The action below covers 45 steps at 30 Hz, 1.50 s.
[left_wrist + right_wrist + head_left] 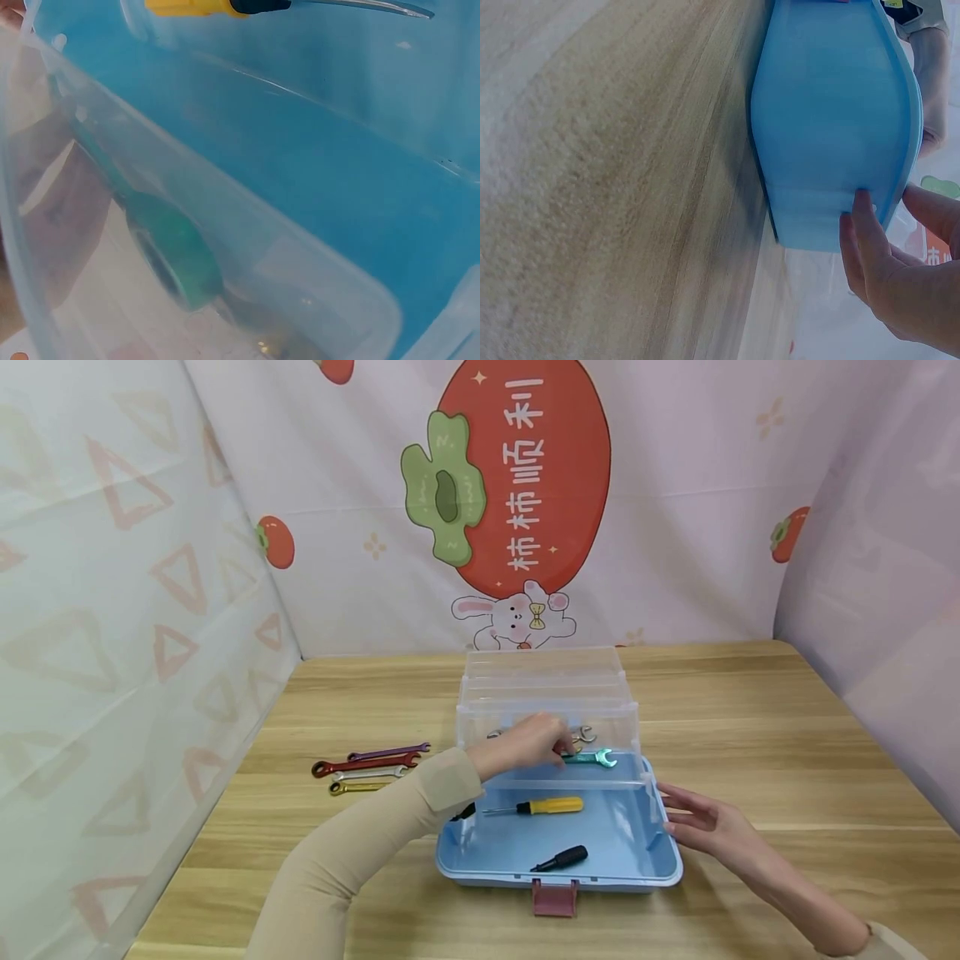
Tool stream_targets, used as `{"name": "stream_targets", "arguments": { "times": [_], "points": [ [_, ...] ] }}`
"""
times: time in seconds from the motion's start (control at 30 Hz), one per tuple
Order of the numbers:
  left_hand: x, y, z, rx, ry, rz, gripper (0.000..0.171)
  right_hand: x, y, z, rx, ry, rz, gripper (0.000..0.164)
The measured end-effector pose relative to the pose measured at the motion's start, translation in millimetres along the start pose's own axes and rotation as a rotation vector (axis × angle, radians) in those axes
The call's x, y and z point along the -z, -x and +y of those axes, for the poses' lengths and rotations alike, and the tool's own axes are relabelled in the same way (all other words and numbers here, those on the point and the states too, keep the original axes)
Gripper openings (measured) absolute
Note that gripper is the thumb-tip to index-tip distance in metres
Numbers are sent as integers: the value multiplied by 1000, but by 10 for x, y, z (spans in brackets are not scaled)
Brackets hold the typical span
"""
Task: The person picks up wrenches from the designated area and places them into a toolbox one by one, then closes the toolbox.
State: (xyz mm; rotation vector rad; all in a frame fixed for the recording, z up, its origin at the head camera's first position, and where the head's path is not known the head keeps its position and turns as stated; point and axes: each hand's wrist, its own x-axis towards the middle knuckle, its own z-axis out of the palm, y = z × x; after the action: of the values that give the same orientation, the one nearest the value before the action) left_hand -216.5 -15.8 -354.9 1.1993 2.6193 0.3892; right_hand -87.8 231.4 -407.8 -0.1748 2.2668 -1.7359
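A blue toolbox (615, 860) with raised translucent trays (547, 693) stands before me. My left hand (528, 743) reaches to the lowest tray with bent fingers and holds a green wrench (592, 758). In the left wrist view, the ring end of the green wrench (176, 251) shows through the cloudy plastic; the fingertips are blurred. Silver wrench ends (585, 734) lie behind it in the tray. My right hand (708, 827) rests its extended fingers against the box's right side; in the right wrist view the thumb is at the rim of the blue wall (832, 112).
A yellow-handled screwdriver (555, 806) and a black-handled screwdriver (564, 858) lie on the box floor. Left of the box are purple (390, 752), red (367, 765), silver (371, 773) and gold (356, 787) wrenches. A pink latch (555, 899) hangs at the front.
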Motion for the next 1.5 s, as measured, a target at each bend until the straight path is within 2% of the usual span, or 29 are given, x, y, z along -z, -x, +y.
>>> {"name": "stream_targets", "arguments": {
  "times": [0.53, 0.83, 0.97, 1.17, 1.5],
  "points": [
    [11, 33, -21, -35, -27, -5, 21, 5, -12, -18, -29, 26, 14, 64],
    [72, 75, -48, -65, 47, -24, 24, 0, -9, -22, -32, 25, 10, 63],
    [119, 124, -80, -85, 67, -6, 22, -4, -6, -20, -24, 24, 17, 63],
    [214, 295, -89, -63, 83, 44, 20, -1, -10, -23, -45, 38, 23, 63],
    [316, 591, -202, -70, 189, 157, 21, 1, -14, -14, -43, 46, 19, 63]
  ]
}}
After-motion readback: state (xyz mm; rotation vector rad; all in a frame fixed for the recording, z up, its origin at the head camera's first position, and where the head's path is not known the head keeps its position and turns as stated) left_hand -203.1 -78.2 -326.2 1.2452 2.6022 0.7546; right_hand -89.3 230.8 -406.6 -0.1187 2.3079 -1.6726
